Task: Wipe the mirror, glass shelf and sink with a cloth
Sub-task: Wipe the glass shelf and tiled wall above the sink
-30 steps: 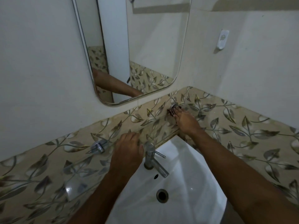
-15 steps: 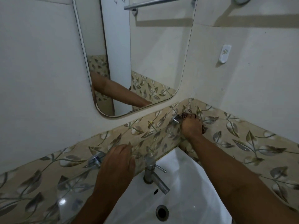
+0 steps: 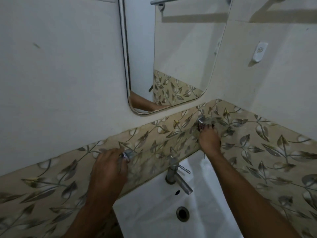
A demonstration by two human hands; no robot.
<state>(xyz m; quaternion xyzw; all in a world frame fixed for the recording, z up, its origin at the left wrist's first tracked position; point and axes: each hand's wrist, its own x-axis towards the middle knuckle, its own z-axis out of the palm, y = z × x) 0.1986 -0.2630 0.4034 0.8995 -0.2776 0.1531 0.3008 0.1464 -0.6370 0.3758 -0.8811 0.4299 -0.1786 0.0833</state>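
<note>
A clear glass shelf (image 3: 161, 152) runs along the leaf-patterned tile band between two metal brackets. My left hand (image 3: 108, 170) rests palm down on its left end, fingertips at the left bracket (image 3: 127, 154), and holds nothing. My right hand (image 3: 208, 139) presses a small dark cloth (image 3: 204, 125) against the shelf's right end, just below the right bracket (image 3: 200, 119). Most of the cloth is hidden under my fingers. Below the shelf sits the white sink (image 3: 151, 212) with its steel tap (image 3: 178, 177). The mirror (image 3: 180, 54) hangs above and reflects my forearm.
A white plastic wall hook (image 3: 259, 52) is fixed on the right wall. A metal towel rail (image 3: 169, 0) shows at the mirror's top. The sink's drain (image 3: 182, 213) lies between my forearms. The walls meet in a corner behind the right bracket.
My left hand has slid left along the shelf from beside the tap to the left bracket. My right hand has stayed at the right bracket with the cloth.
</note>
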